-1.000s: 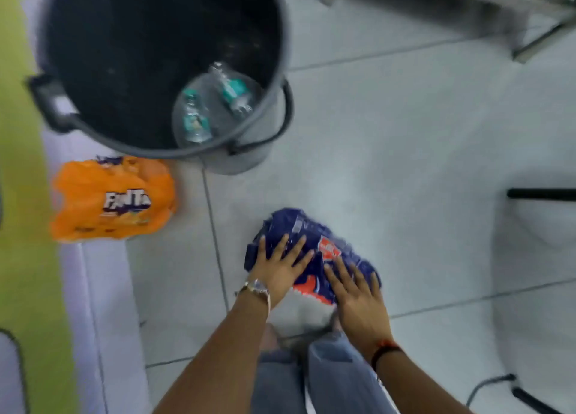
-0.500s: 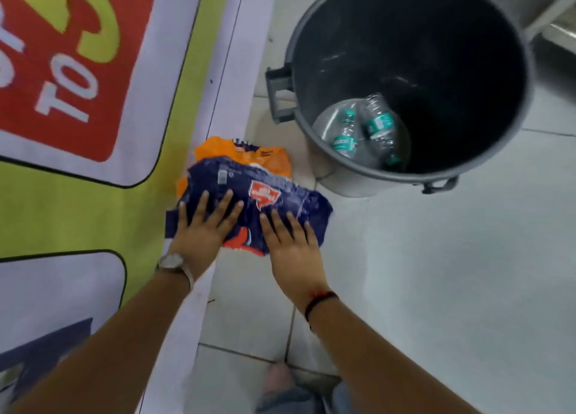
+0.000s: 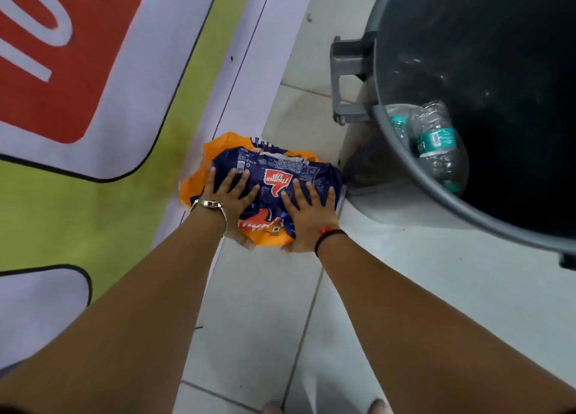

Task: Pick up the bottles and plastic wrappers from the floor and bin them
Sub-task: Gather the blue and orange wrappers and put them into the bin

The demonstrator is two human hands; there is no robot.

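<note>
A dark blue Thums Up wrapper point(image 3: 280, 167) lies on top of an orange Fanta wrapper point(image 3: 218, 145) on the floor, just left of the grey bin point(image 3: 405, 155). My left hand point(image 3: 230, 195) and my right hand point(image 3: 311, 214) press on the blue wrapper with fingers spread. Both thumbs are tucked under the orange wrapper's near edge, so the hands clamp the stack between them. Inside the bin lie two clear bottles with teal labels, one large point(image 3: 436, 139) and one partly hidden by the rim point(image 3: 397, 125).
A printed floor banner point(image 3: 93, 133) in red, yellow-green and white covers the left side. The bin's handle point(image 3: 346, 80) sticks out toward the wrappers. White floor tiles point(image 3: 265, 320) run under my arms, and my toes point(image 3: 377, 406) show at the bottom edge.
I carried the blue wrapper from the open tiles over to the orange one and laid it on top. Both hands now clamp the two together beside the bin.
</note>
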